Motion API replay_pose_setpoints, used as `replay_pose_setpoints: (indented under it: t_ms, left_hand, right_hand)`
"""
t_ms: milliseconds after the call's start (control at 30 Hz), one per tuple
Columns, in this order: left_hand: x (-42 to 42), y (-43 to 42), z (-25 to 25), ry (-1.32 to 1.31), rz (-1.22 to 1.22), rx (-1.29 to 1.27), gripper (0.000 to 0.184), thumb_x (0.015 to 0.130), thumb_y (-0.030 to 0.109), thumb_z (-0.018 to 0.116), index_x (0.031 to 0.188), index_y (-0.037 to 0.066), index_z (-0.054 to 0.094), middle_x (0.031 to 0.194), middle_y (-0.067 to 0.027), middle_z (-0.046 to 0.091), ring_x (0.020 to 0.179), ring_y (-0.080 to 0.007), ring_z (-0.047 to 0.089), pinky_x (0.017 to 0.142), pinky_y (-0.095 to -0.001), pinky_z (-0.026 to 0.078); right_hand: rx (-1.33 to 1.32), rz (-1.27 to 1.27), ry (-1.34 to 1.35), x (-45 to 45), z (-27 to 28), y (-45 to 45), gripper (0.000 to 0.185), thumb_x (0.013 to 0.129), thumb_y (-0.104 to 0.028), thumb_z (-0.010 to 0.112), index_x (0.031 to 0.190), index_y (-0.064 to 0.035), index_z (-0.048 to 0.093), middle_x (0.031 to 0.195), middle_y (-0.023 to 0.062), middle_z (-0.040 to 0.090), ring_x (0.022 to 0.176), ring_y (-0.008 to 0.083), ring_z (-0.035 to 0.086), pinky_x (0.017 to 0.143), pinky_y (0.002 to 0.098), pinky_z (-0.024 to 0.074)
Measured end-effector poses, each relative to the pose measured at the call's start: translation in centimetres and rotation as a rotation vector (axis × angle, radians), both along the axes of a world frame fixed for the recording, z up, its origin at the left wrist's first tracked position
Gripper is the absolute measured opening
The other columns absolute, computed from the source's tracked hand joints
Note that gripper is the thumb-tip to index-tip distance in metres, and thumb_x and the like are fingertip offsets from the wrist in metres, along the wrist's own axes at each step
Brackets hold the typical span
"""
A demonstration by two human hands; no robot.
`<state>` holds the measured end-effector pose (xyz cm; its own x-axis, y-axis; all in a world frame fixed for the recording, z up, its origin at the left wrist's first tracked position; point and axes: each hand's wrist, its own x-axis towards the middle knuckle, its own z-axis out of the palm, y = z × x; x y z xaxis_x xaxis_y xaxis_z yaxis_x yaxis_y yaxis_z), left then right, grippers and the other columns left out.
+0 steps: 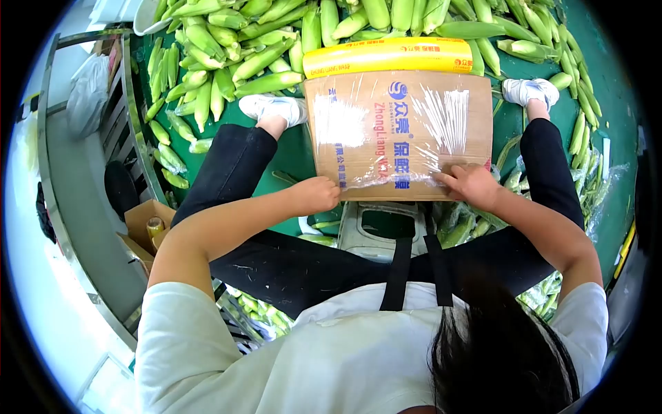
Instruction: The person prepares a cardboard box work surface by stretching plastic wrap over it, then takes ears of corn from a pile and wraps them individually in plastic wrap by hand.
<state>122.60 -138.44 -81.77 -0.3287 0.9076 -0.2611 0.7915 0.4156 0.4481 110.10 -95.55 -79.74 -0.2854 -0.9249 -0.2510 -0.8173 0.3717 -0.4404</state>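
Clear plastic film (441,114) lies stretched over a printed cardboard box (400,138) between my feet. At the box's near left corner is my left hand (318,194), its fingers curled together at the film's edge. My right hand (472,186) rests at the near right edge of the box, fingers spread partly over the film. A yellow printed film roll (389,56) sits along the far edge of the box. Below the near edge of the box shows a grey plastic stool (383,224).
Many green corn ears (265,52) cover the green floor (289,159) beyond the box and on both sides. Bagged corn (458,224) lies at the right. A metal rack (83,262) and an open carton (141,228) stand at the left.
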Motion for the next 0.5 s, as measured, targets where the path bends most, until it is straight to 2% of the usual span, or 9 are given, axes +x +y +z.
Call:
replay_pose_setpoints:
  t_ms: [33,67,267,367,467,500]
  left_hand:
    - [0.4,0.1,0.0,0.018,0.024,0.005,0.003,0.077,0.012,0.063,0.075,0.009,0.061,0.081,-0.0050,0.055,0.083,-0.0231,0.060,0.078,-0.0343,0.050]
    - [0.3,0.1,0.0,0.046,0.043,0.010,0.003,0.077,0.011,0.063,0.075,0.009,0.062,0.080,-0.0046,0.055,0.083,-0.0228,0.060,0.077,-0.0340,0.050]
    - [0.1,-0.6,0.2,0.026,0.085,0.086,0.006,0.076,0.012,0.062,0.073,0.009,0.059,0.079,-0.0056,0.054,0.082,-0.0233,0.060,0.074,-0.0337,0.050]
    - [0.3,-0.5,0.2,0.038,0.081,0.053,0.005,0.076,0.012,0.062,0.075,0.008,0.059,0.081,-0.0063,0.055,0.082,-0.0242,0.060,0.075,-0.0343,0.051]
    - [0.3,-0.8,0.5,0.015,0.101,0.045,0.006,0.076,0.012,0.062,0.078,0.007,0.059,0.083,-0.0063,0.055,0.083,-0.0243,0.061,0.075,-0.0348,0.052]
    - [0.3,-1.0,0.6,0.010,0.096,0.043,0.006,0.076,0.012,0.062,0.078,0.007,0.059,0.084,-0.0065,0.055,0.083,-0.0242,0.061,0.074,-0.0347,0.053]
  right_hand:
    - [-0.024,0.008,0.060,0.5,0.1,-0.1,0.027,0.085,-0.020,0.065,0.111,-0.0106,0.060,0.097,0.0087,0.058,0.090,0.0273,0.064,0.071,0.0387,0.0553]
    - [0.035,0.012,0.101,1.2,-0.5,-0.1,0.030,0.084,-0.027,0.069,0.107,-0.0116,0.060,0.100,0.0065,0.057,0.096,0.0255,0.062,0.073,0.0368,0.0550]
    - [-0.017,-0.043,0.088,1.6,-0.8,-1.7,0.037,0.078,-0.036,0.074,0.100,-0.0104,0.059,0.100,0.0060,0.055,0.097,0.0237,0.060,0.078,0.0360,0.0534]
    - [0.017,-0.066,0.150,2.2,-1.9,-3.0,0.030,0.079,-0.031,0.073,0.096,-0.0106,0.060,0.101,0.0061,0.055,0.100,0.0232,0.059,0.078,0.0359,0.0531]
    - [0.162,0.091,0.200,2.6,-1.1,-3.2,0.025,0.078,-0.024,0.071,0.097,-0.0101,0.062,0.103,0.0059,0.056,0.100,0.0235,0.059,0.078,0.0353,0.0529]
    - [0.121,0.104,0.213,3.0,-0.3,-2.8,0.024,0.078,-0.021,0.069,0.099,-0.0098,0.063,0.103,0.0058,0.056,0.098,0.0234,0.059,0.077,0.0354,0.0529]
